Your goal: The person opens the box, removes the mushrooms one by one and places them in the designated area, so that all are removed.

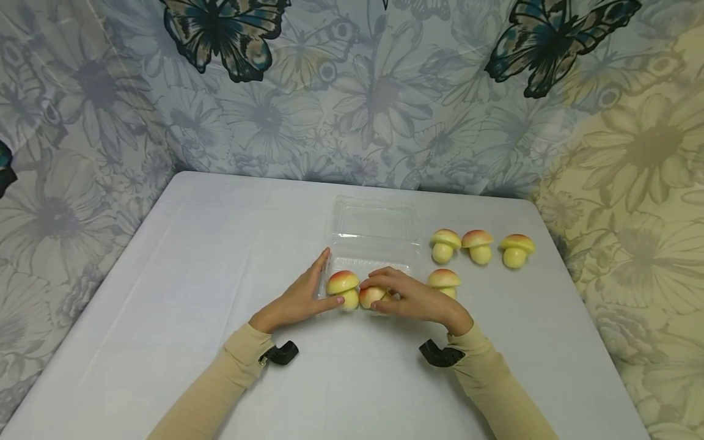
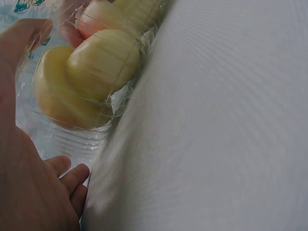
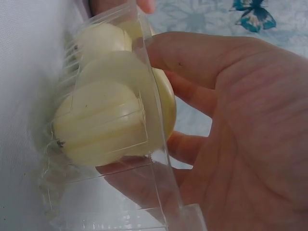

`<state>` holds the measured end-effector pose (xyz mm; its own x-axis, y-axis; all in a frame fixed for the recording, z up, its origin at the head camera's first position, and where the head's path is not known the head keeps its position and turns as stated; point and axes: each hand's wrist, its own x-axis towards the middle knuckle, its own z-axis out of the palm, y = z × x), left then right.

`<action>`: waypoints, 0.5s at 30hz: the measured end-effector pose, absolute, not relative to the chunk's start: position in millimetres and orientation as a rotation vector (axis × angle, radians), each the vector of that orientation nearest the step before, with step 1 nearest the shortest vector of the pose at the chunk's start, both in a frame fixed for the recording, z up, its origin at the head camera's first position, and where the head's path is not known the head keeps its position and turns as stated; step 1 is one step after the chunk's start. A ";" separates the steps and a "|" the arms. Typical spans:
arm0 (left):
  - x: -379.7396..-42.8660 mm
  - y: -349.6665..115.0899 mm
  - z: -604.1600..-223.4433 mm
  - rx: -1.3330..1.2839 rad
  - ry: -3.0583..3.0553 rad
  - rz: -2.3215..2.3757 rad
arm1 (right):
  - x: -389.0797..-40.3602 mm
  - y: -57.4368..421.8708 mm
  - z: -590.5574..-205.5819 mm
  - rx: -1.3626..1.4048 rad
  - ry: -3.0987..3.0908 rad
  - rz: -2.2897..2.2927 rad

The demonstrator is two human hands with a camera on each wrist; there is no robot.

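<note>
A clear plastic clamshell container [image 1: 374, 249] lies with its lid [image 1: 376, 217] folded back. At its front left is a toy mushroom [image 1: 342, 282] with a yellow stem and red-yellow cap. My left hand [image 1: 297, 299] rests along the container's left side, fingers straight, thumb over the front rim close to this mushroom. My right hand [image 1: 412, 296] grips a second mushroom [image 1: 370, 297] inside the container, just right of the first; fingers partly hide it. The right wrist view shows that mushroom [image 3: 96, 125] through the clear wall, with fingers curled around it.
Three more mushrooms, left [image 1: 444, 245], middle [image 1: 478, 246] and right [image 1: 516, 250], stand in a row right of the container. Another mushroom [image 1: 444, 281] is partly behind my right hand. The white table [image 1: 220, 244] meets a butterfly-and-flower patterned wall [image 1: 379, 122].
</note>
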<state>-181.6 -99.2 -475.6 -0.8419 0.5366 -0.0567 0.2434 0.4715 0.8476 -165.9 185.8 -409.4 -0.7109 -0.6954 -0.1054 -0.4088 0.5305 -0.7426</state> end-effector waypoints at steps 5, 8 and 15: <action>-181.1 -99.3 -475.1 0.652 2.412 1.304 | -166.8 185.1 -411.6 -0.904 2.391 -1.035; -180.9 -99.3 -474.7 0.654 2.414 1.307 | -166.9 184.4 -412.6 -0.902 2.399 -1.038; -181.0 -99.1 -475.1 0.646 2.404 1.313 | -166.8 184.0 -413.3 -0.918 2.425 -1.015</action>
